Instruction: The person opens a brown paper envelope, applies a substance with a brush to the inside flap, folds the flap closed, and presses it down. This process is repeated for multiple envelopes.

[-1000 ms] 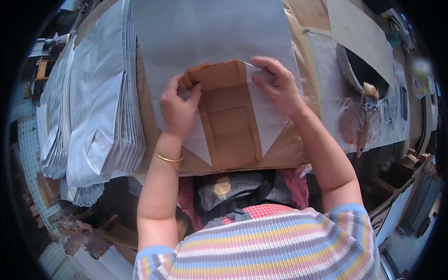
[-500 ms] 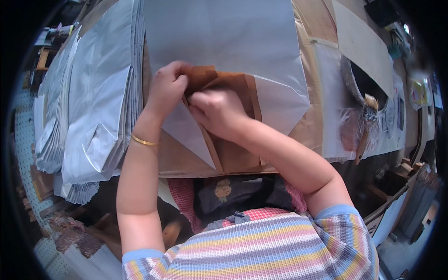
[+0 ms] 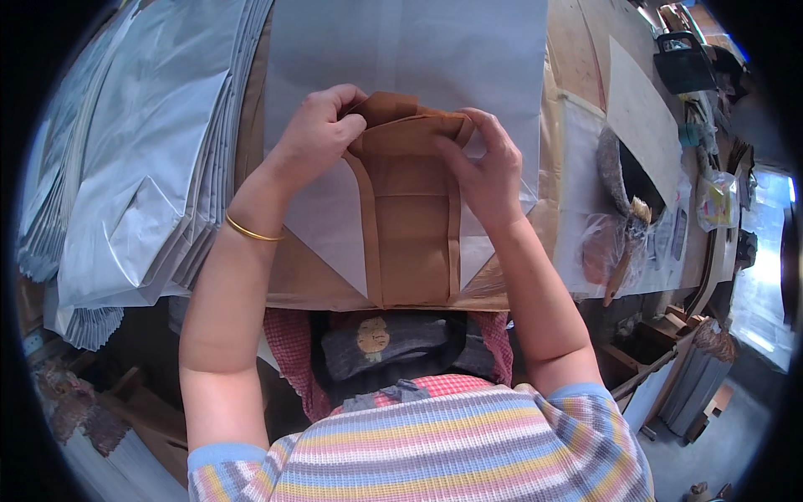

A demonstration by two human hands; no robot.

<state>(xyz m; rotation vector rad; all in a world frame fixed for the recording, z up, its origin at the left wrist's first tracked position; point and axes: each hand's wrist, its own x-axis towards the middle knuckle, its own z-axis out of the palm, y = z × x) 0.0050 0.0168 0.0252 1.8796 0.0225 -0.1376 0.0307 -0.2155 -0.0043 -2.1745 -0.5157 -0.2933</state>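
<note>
The person is folding the bottom of a paper bag (image 3: 410, 226); I take this bag as the landmark. It lies flat on the counter (image 3: 577, 50) directly in front of the person, white paper outside and brown paper inside, with the brown bottom opened and white triangular flaps on both sides of it.

The left hand (image 3: 316, 130) grips the far left corner of the brown flap (image 3: 410, 125), fingers curled over its edge. The right hand (image 3: 485, 163) is at the far right corner of the same flap, thumb and fingers pinching the paper and pressing it down. So the two hands are apart, each one closed on its own corner of the flap. On the left wrist there is a thin gold bangle (image 3: 251, 230).

To the left of the bag lies a thick stack of white flat bags (image 3: 142, 159), fanned out. To the right of the bag are some small things, a brush (image 3: 627, 251) in plastic wrap among them, too small to tell well.

I judge the step in hand is the folding of the far flap toward the middle of the bottom. The next move seems to need an even pull on both corners, so the crease comes straight, and then a firm press along it.
</note>
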